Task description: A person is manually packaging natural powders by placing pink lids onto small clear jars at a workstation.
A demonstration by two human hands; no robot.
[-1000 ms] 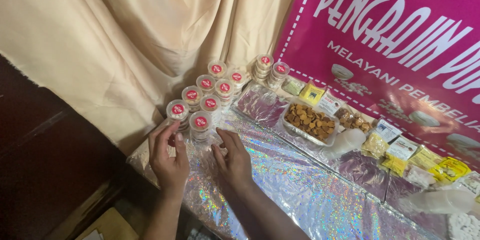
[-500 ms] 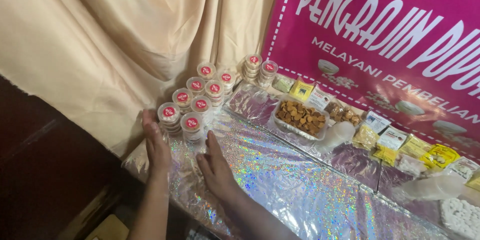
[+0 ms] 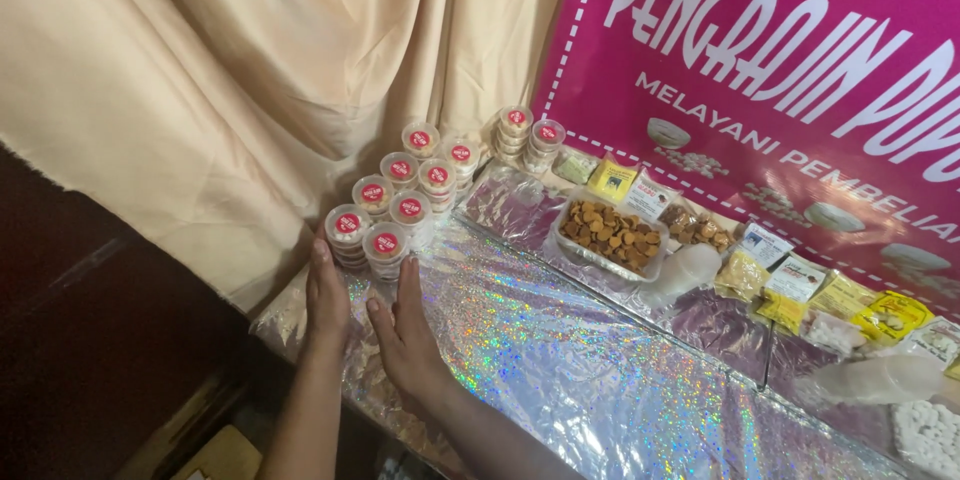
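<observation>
Head view: the left hand (image 3: 327,292) lies flat and open in the lower left of the frame, fingers extended, fingertips at the base of the nearest stack of small clear tubs with red round labels (image 3: 348,233); it grips nothing. The right hand (image 3: 405,332) is likewise flat and open on the holographic foil table cover (image 3: 560,340), fingers straight, pointing at the adjacent stack of tubs (image 3: 385,250), holding nothing. Compared with the frames half a second and one second earlier, both hands have uncurled from a loose reach to a flattened posture and now flank the two front stacks; this indicates alignment of the stacks along the table edge is in hand, as a judgement only. The tubs stand in paired stacks running diagonally toward the upper centre, against the cream curtain (image 3: 200,70); contents are too small to identify. At centre, a clear rectangular tray (image 3: 612,236) holds brown fried snack pieces. To its right, small packets in yellow and white (image 3: 790,290) lie in a row below the magenta banner (image 3: 760,70). At lower right, a tray of white round pieces (image 3: 925,435) is partly cut off.
</observation>
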